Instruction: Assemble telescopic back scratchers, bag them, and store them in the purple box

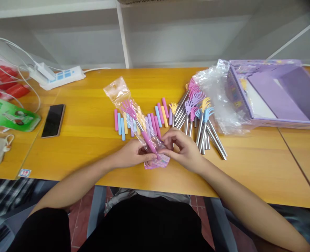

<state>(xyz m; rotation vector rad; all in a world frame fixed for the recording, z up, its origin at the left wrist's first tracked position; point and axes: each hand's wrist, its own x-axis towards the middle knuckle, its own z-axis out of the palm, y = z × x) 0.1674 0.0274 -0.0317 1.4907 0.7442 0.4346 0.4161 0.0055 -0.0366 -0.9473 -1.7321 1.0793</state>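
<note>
A pink back scratcher [147, 139] with a hand-shaped head and a metal shaft lies along a clear plastic bag [118, 91]; whether it is fully inside I cannot tell. My left hand [130, 154] is closed around the handle end and the bag, thumb on top. From the other side, my right hand [184, 148] pinches the bag's edge near the handle. Under the bag's lower end a pink printed piece [165, 161] shows. Coloured handle sleeves [122, 128] lie in rows behind my hands. Right of them is a pile of metal back scratchers [202, 131] with coloured heads.
Clear plastic bags [217, 94] lie between the pile and an open purple box [270, 120]. At the left are a phone [53, 120], a power strip [64, 77] with cables, a green package [13, 113] and red items [17, 90]. A shelf divider [122, 35] stands behind.
</note>
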